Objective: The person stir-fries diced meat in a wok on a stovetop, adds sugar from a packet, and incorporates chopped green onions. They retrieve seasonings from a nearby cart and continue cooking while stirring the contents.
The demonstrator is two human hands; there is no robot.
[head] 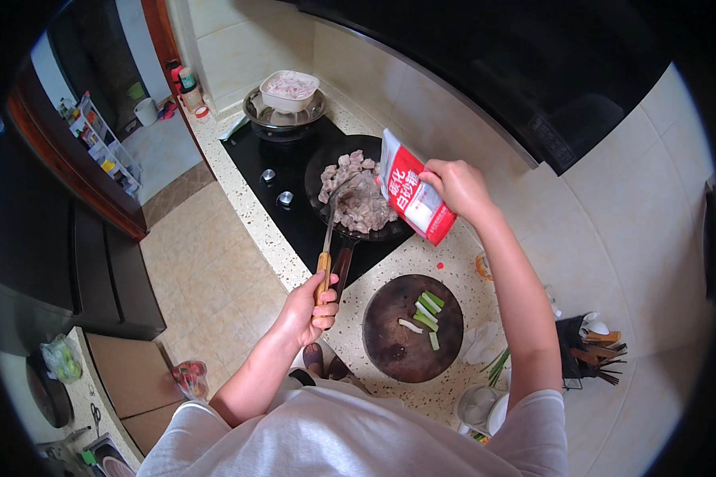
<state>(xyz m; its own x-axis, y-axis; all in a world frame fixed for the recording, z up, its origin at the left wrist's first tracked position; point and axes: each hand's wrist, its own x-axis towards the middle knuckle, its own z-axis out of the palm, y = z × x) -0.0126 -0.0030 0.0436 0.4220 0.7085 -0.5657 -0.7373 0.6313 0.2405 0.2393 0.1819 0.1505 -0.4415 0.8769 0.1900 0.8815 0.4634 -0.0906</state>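
Note:
My left hand (311,308) is closed round the wooden handle of a metal spatula (324,268), whose head lies among pieces of meat (364,208) in a dark wok (316,164). In my right hand (460,188) is a red and white bag of white sugar (414,194), tilted with its top end over the wok's right side. Whether anything falls from the bag cannot be made out. The wok stands on a black glass hob (256,167), its dark handle pointing towards me beside the spatula's handle.
A round cutting board (394,352) with cut green onion (426,313) lies on the speckled counter. Behind the hob's left part, a white container (289,98) of shredded food sits on a lidded pan (259,116). A utensil holder (570,349) stands at right, below the range hood (513,77).

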